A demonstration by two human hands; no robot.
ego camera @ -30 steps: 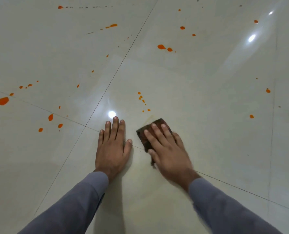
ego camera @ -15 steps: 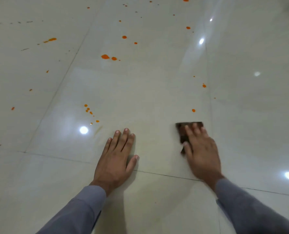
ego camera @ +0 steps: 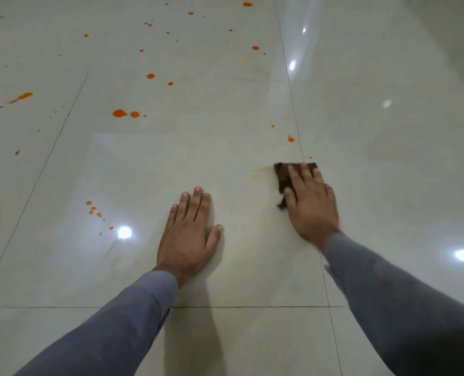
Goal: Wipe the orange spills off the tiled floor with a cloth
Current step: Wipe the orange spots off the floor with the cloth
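Rightward since before, the right hand (ego camera: 309,202) presses the brown cloth (ego camera: 283,176) flat-fingered, mid-wipe; left hand (ego camera: 188,234) braces open. Next: orange drop (ego camera: 291,139) ahead.

Right hand (ego camera: 308,202) flat on a dark brown cloth (ego camera: 283,177), fingers straight, pressing it to the glossy tiled floor (ego camera: 388,164) across a grout line. Faint orange smear (ego camera: 260,170) just left of the cloth. Left hand (ego camera: 188,234) spread palm-down nearby. Orange spills (ego camera: 120,113) scattered beyond and left. Grey sleeves (ego camera: 122,321) on both arms.
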